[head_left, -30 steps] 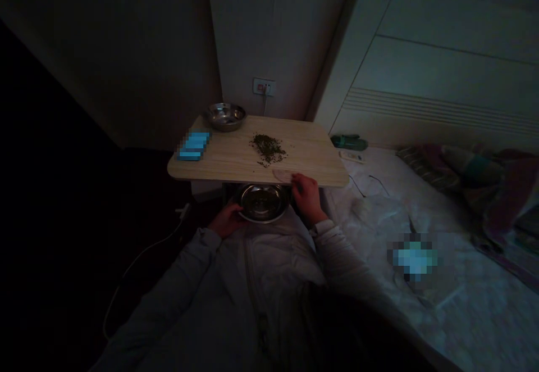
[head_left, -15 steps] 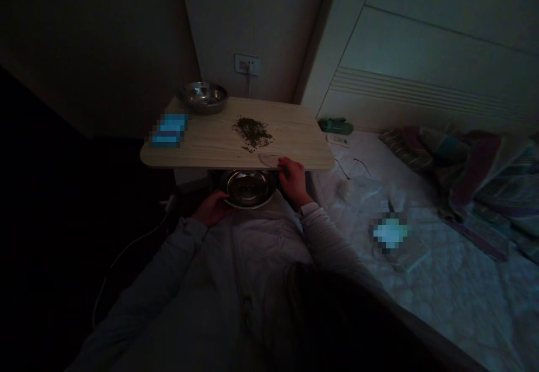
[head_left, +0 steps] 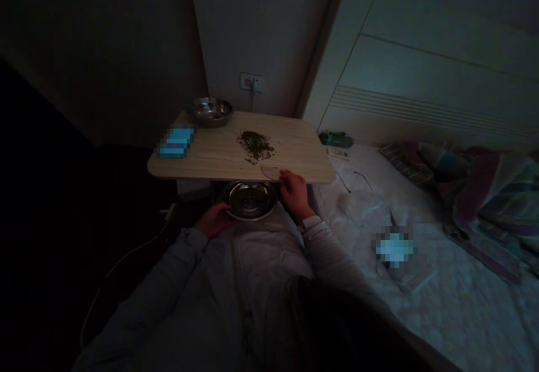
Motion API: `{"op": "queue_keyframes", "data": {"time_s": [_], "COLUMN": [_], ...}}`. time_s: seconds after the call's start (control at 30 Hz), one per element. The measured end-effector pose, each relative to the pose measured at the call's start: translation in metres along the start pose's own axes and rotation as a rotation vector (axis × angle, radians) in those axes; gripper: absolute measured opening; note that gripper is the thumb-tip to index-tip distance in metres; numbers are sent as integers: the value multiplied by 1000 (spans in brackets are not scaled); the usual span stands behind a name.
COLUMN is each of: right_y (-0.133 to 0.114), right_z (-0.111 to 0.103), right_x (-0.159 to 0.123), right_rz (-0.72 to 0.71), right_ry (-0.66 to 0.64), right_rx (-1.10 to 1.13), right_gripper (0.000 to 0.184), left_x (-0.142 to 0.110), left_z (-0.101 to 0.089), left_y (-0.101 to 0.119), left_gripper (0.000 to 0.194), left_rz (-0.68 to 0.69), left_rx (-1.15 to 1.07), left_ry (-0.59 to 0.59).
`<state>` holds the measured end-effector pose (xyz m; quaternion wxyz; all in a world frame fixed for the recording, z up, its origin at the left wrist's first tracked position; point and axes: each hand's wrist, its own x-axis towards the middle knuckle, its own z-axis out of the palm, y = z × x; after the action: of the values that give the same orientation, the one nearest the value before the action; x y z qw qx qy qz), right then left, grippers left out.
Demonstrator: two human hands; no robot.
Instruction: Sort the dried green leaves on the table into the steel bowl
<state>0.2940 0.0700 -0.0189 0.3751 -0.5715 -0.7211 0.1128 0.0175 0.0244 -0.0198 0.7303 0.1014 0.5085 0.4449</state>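
My left hand [head_left: 214, 220] grips the left rim of a shiny metal bowl [head_left: 242, 193], which sits over my lap just below the table's front edge. Its thumb lies on the rim. At that same edge, my right hand [head_left: 296, 193] has its fingers closed on a thin, pale, flat piece [head_left: 270, 172] lying against the tabletop; its kind is unclear in the dim light. Just beyond it, a loose pile of small dark green grains or bits [head_left: 256, 145] is spread on the light wooden table [head_left: 210, 164]. What lies in the lap bowl is too dark to make out.
A second metal bowl [head_left: 210, 113] stands at the table's back left, near a blurred-out lit screen [head_left: 176, 143]. To the right is a bed [head_left: 455, 304] with glasses [head_left: 362, 180], a remote [head_left: 338, 153], another lit screen [head_left: 394, 248] and a striped blanket [head_left: 480, 186]. A white cable [head_left: 126, 257] trails at left.
The camera has tilted up a little, so everything sits lower in the picture. Both hands keep their holds, with the flat piece still near the table's front edge.
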Motion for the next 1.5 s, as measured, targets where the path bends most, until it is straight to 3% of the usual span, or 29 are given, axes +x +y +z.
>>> {"op": "queue_keyframes", "data": {"time_s": [0.17, 0.4, 0.53, 0.67, 0.8, 0.93, 1.23, 1.4, 1.5], "right_y": [8, 34, 47, 40, 20, 8, 7, -1, -15], "right_z": [1, -7, -15, -15, -2, 11, 4, -1, -1], "right_x": [-2, -39, -56, -40, -11, 1, -5, 10, 25], "right_rz": [-46, 5, 55, 6, -82, -72, -38, -12, -17], "right_ry": [23, 249, 316, 284, 185, 77, 121, 128, 68], "right_rx": [-3, -17, -81, -126, -115, -119, -28, 50, 143], "right_gripper": [41, 44, 44, 42, 41, 38, 22, 24, 23], "left_x": [0, 7, 13, 14, 13, 12, 9, 12, 12], "left_z": [0, -5, -8, -10, -11, -10, -8, -9, -10], "left_y": [-2, -8, -11, -11, -10, -10, -9, -11, -11], "left_gripper": [48, 24, 23, 31, 27, 22, 23, 23, 28], "left_rz": [2, 3, -3, -7, -4, -3, 4, -8, -5], "left_rx": [-12, -13, -26, -29, -29, -28, -27, -37, -42], "left_ry": [-28, -43, -53, -77, -59, -35, -50, -87, -95]}}
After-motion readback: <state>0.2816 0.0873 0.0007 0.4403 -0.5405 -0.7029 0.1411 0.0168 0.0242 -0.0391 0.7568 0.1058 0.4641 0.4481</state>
